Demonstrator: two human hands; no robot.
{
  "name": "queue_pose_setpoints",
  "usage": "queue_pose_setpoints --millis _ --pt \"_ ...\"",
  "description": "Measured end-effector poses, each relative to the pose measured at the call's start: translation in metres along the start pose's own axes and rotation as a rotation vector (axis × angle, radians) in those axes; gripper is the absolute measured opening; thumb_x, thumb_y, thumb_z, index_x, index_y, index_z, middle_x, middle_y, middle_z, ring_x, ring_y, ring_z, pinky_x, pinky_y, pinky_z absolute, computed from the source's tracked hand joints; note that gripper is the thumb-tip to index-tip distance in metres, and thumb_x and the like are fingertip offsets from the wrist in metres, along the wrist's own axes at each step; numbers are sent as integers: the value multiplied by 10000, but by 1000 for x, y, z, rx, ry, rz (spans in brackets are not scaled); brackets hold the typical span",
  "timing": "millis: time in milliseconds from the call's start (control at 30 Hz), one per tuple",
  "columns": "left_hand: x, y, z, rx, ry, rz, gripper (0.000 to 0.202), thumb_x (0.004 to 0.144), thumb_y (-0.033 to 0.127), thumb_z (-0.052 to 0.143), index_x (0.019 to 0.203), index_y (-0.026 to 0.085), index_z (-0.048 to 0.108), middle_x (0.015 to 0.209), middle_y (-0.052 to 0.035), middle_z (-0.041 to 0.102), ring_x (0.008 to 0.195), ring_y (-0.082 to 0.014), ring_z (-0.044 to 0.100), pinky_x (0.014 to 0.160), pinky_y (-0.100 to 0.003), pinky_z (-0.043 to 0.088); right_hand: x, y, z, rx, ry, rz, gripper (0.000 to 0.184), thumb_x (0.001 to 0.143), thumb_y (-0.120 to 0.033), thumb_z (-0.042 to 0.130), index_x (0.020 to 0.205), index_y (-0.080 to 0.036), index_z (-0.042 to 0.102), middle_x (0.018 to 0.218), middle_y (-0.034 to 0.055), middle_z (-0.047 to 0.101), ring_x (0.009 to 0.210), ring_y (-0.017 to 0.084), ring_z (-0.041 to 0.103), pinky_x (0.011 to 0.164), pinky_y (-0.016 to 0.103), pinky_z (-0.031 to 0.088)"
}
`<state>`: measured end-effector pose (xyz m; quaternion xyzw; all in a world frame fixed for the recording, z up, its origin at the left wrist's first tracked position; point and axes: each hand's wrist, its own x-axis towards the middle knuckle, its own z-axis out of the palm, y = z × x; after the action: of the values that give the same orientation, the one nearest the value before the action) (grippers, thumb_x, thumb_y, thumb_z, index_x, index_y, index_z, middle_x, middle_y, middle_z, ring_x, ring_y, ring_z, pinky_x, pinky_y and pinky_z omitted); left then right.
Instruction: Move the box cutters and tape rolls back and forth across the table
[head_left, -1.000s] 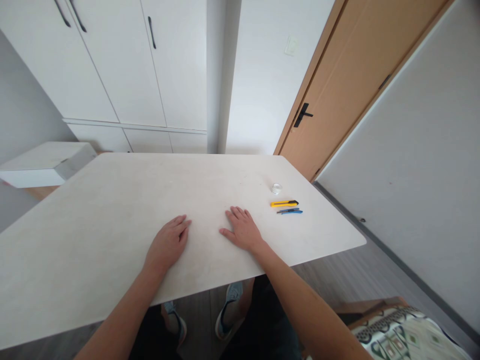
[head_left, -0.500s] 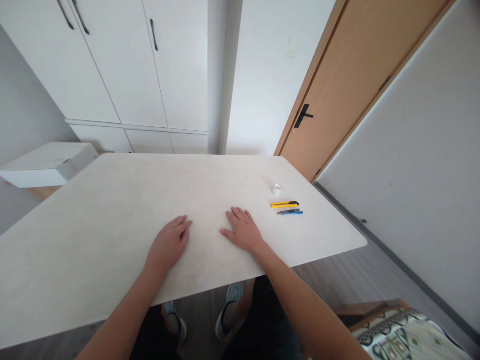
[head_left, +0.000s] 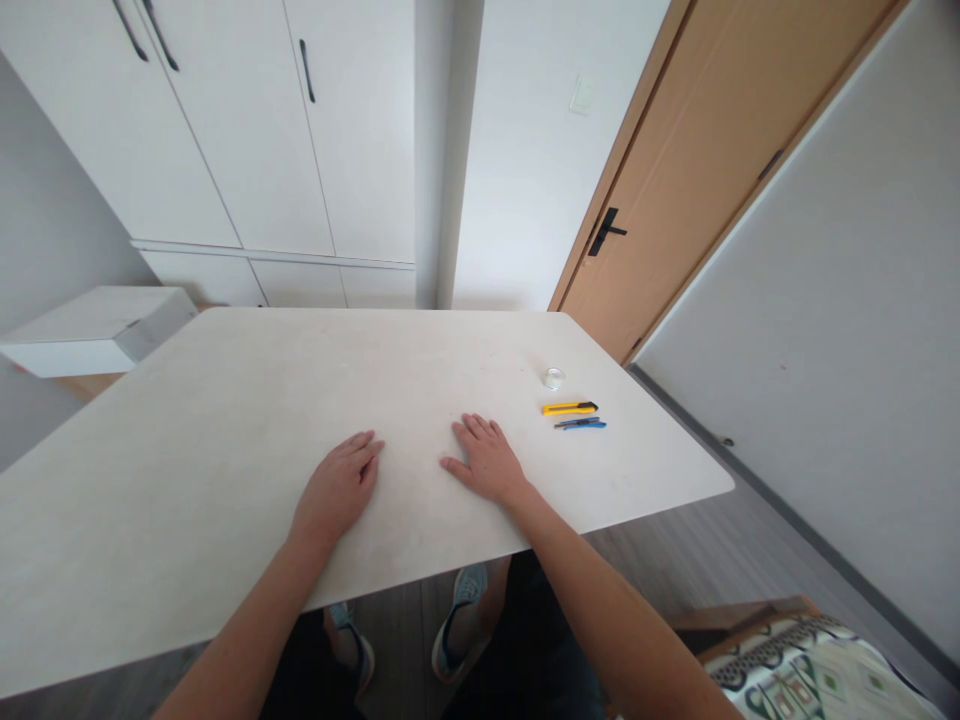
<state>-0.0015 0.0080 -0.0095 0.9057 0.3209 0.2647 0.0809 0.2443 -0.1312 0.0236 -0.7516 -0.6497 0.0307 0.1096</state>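
My left hand [head_left: 339,487] rests on the white table [head_left: 225,430] near its front edge, fingers stretched out and holding nothing. To its right, my right hand [head_left: 486,462] lies flat, palm down, thumb apart from the other fingers. Beyond that hand, on the right part of the tabletop, is a yellow utility knife [head_left: 568,408] with a black end. Just in front of the knife lies a slim blue and dark tool [head_left: 581,424], its kind too small to make out. A small roll of clear tape [head_left: 553,378] sits behind the knife. Neither hand touches these things.
A white box [head_left: 97,325] stands beyond the table's left edge. White cabinets [head_left: 360,150] and a wooden door [head_left: 697,150] are at the back. At the lower right is a seat with a patterned cover [head_left: 825,670].
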Motion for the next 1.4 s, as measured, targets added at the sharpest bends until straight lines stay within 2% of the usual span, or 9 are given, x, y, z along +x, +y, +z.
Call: queue_pose_setpoints --millis 533,833,900,1000,1067,1100,1200,1300,1400 --pt "1 0 0 8 -3 4 448 971 341 385 1189 148 726 1331 -131 664 1248 -265 613 1122 -441 462 0 1 0 6 11 -7 739 975 -675 379 1520 -179 438 1606 170 366 1492 296 289 1210 492 170" --pt "1 0 -1 8 3 10 451 974 341 381 1183 146 729 1322 -132 669 1240 -267 620 1116 -445 469 3 4 3 131 18 -16 674 953 -606 505 1478 -183 502 1587 166 400 1485 311 317 1216 529 193" --pt "1 0 -1 4 -3 12 453 976 345 379 1184 147 729 1321 -134 669 1241 -268 619 1114 -446 471 3 21 -3 248 11 -41 530 973 -501 514 1417 -217 567 1513 127 513 1449 274 395 1197 500 276" --pt "1 -1 0 1 -6 11 453 979 345 374 1188 151 727 1327 -130 666 1249 -265 612 1123 -446 462 -2 71 -26 332 89 6 371 986 -303 454 1290 -245 658 1362 79 650 1370 218 505 1148 435 385" --pt "1 -1 1 -8 -2 4 450 975 344 375 1179 159 731 1327 -126 667 1247 -261 613 1126 -443 459 -9 115 -48 257 137 100 390 929 -188 470 1260 -230 673 1359 93 647 1343 227 533 1145 442 391" --pt "1 -1 1 -14 1 0 446 971 345 378 1172 166 733 1327 -122 668 1246 -260 614 1127 -444 458 -13 137 -59 212 115 143 431 888 -147 500 1278 -233 661 1374 97 635 1333 236 542 1141 453 394" --pt "1 -1 2 -28 3 -11 436 959 347 386 1165 188 736 1328 -107 670 1244 -260 617 1124 -455 462 -24 185 -87 103 -48 265 568 791 -106 617 1342 -248 612 1433 101 588 1352 270 520 1132 481 390" --pt "2 -1 1 -28 -9 -19 436 951 348 389 1164 189 735 1331 -106 668 1242 -263 621 1116 -467 469 -29 204 -100 27 -194 306 590 794 -128 664 1369 -232 583 1482 112 539 1378 275 483 1115 438 388" --pt "2 -1 1 -35 -5 -26 427 941 354 399 1150 205 741 1325 -98 672 1235 -267 627 1115 -475 471 -27 205 -103 -52 -245 296 501 837 -159 646 1333 -217 606 1397 126 595 1302 267 535 1069 372 395"
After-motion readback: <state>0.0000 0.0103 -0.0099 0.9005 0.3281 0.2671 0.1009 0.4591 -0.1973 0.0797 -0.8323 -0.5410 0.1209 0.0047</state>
